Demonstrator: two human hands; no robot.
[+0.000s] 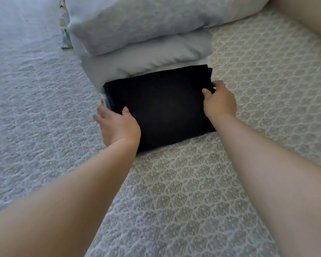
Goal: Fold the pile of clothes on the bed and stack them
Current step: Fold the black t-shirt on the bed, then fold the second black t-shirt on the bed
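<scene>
Seen from a camera worn on the head and aimed down, a bed fills the view, covered by a pale quilted bedspread [174, 191] stitched with a repeating diamond and medallion pattern. At the far left, the cover lies in cool bluish light with nothing on it. A narrow strip of green and white patterned fabric [64, 34] shows at the left edge of the pillows. Moving right, the left hand [119, 125] reaches in from the lower left on a bare forearm. Its thumb lies on top of a folded black rectangular stack of clothes [159, 106], while its fingers spread along the stack's left side, holding that edge. The black stack lies flat on the bedspread at the centre of the view, with several folded layers visible along its left and right edges. Its far edge touches the lower of two soft pale blue pillows [141, 38], which are piled one on the other behind it. Further right, the right hand [220, 101] grips the stack's upper right corner, thumb on top and fingers curled around the edge. Its bare forearm runs down to the lower right. At the upper right corner stands a plain beige surface [308, 17].
</scene>
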